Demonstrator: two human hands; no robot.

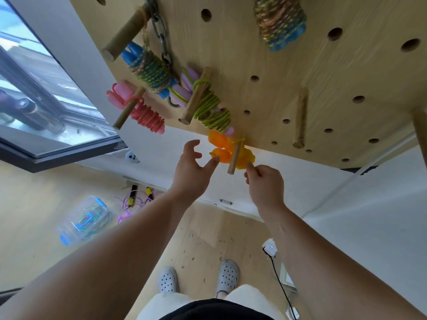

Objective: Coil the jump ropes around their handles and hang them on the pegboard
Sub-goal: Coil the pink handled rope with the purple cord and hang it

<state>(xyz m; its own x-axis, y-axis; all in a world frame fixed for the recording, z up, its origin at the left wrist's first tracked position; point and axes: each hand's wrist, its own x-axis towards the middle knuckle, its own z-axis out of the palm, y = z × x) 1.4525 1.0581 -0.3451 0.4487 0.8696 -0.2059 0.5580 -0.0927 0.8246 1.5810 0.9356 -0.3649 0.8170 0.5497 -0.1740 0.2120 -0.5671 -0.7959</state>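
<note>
Orange jump rope (221,150) hangs by its loop on a low pegboard (288,72) peg (234,159); left hand (191,167) open, fingertip steadying a handle, right hand (265,181) pinching the coil, likely to seat it.

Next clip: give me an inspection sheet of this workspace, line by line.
Surface: wooden pegboard with dowel pegs, several free.
Job's things: orange rope on the lowest peg; pink rope, green rope and two multicolour ropes hung; uncoiled rope on the floor.
Clutter: clear box on the floor.
Grippers: left hand open, fingertip at the orange rope; right hand pinching its yellow side.
Cables: black cable from a white plug.
Surroundings: window, white wall.
</note>
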